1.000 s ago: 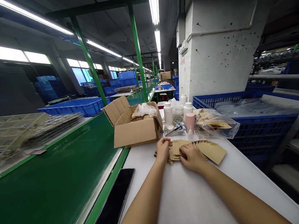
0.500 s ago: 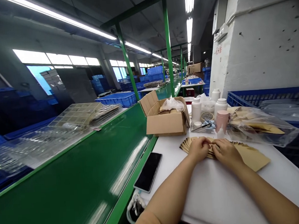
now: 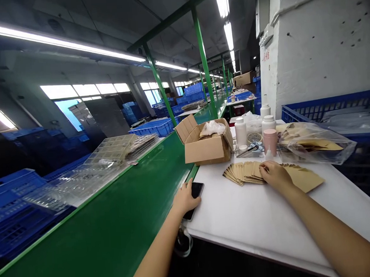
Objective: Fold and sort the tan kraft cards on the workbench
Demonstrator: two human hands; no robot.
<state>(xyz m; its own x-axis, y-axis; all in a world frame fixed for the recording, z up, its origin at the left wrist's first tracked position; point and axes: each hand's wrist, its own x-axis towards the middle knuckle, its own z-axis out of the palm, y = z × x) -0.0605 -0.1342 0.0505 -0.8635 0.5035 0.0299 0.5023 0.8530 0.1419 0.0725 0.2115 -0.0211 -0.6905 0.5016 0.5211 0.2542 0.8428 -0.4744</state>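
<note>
My left hand point(image 3: 185, 198) is over the black phone point(image 3: 197, 190) at the table's left edge, its fingers spread and partly covering the screen. Fanned brown paper pieces point(image 3: 244, 172) lie on the white table. My right hand point(image 3: 275, 174) rests at the right part of this fan, fingers bent together at the paper; whatever is between the fingertips is too small to make out. Larger brown paper sheets point(image 3: 303, 178) spread out beyond my right hand, partly behind the wrist.
Behind the paper stand an open cardboard box point(image 3: 206, 150), white bottles point(image 3: 240, 131), a pink bottle point(image 3: 270, 141), a tape roll and a plastic bag point(image 3: 323, 144) of brown paper. A green conveyor point(image 3: 115, 226) runs along the left. Blue crates point(image 3: 336, 104) stand right.
My left hand has left the paper fan and moved left onto the phone, its fingers opening. My right hand stays at the paper. The view has shifted.
</note>
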